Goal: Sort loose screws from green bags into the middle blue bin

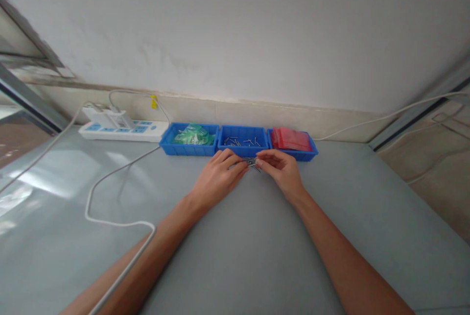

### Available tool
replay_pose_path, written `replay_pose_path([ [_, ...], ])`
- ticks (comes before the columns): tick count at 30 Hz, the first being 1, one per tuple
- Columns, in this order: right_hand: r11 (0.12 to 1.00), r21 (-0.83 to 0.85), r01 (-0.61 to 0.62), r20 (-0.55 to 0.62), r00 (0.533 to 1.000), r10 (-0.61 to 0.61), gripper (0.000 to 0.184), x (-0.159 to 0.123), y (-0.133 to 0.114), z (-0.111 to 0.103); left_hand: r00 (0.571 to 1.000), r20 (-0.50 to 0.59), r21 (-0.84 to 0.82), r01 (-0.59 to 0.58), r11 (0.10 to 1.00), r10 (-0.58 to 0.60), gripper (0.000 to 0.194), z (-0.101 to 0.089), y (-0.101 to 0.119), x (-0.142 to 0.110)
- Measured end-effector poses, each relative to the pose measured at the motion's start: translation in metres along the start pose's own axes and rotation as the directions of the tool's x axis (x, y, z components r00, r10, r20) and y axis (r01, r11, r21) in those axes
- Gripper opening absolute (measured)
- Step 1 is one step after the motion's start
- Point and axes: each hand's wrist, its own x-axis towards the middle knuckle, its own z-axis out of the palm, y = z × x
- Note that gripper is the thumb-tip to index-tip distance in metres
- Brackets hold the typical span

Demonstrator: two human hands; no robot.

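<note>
Just in front of the middle blue bin, several thin silver screws [251, 162] lie bunched between my hands. My left hand [222, 172] is closed, its fingertips pinching the left end of the bunch. From the other side my right hand [281, 170] holds the right end between thumb and fingers. Some screws point out toward me below the right fingertips. Loose screws also lie inside the middle blue bin [242, 150]. Small green plastic bags fill the left blue bin [189, 150], and a stack of red plastic bags [292, 139] sits in the right blue bin [306, 156].
A white power strip [147, 132] with plugged-in adapters stands left of the bins. Its white cable [110, 223] loops over the grey table [242, 256] and crosses in front of my left forearm. A wall [235, 36] rises directly behind the bins.
</note>
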Motion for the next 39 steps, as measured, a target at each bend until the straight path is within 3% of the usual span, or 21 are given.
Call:
replay_pose_path([
  [3,0.996,-0.091,0.024,-0.055,0.998,-0.029,0.020,0.000,0.001,-0.003,0.999,-0.024,0.021,0.030,0.999,-0.029,0.019,0.001,-0.003,-0.001],
  [6,0.933,-0.347,0.094,-0.081,0.988,-0.130,0.016,-0.001,0.001,-0.006,0.988,-0.108,0.110,0.126,0.986,-0.114,0.017,0.000,-0.013,-0.001],
  [10,0.773,-0.603,0.197,0.068,0.978,-0.195,0.017,-0.005,0.000,-0.008,0.944,-0.201,0.218,0.305,0.927,-0.263,0.020,0.001,-0.032,-0.001],
  [15,0.687,-0.680,0.256,0.187,0.967,-0.174,0.022,-0.008,0.002,-0.006,0.926,-0.186,0.259,0.370,0.892,-0.329,0.024,0.004,-0.040,-0.002],
  [28,0.767,-0.619,0.171,0.107,0.985,-0.133,0.025,-0.006,0.004,-0.007,0.983,-0.057,0.117,0.182,0.976,-0.176,0.020,0.001,-0.014,-0.002],
  [35,0.885,-0.457,0.084,0.011,0.996,-0.089,0.020,-0.004,0.003,-0.006,0.989,0.117,-0.030,0.098,0.995,-0.094,0.024,0.005,-0.010,-0.004],
  [39,0.947,-0.320,0.011,-0.087,0.995,-0.041,0.024,-0.003,0.004,-0.006,0.987,0.133,-0.044,0.098,0.994,-0.091,0.027,0.006,-0.011,-0.005],
])
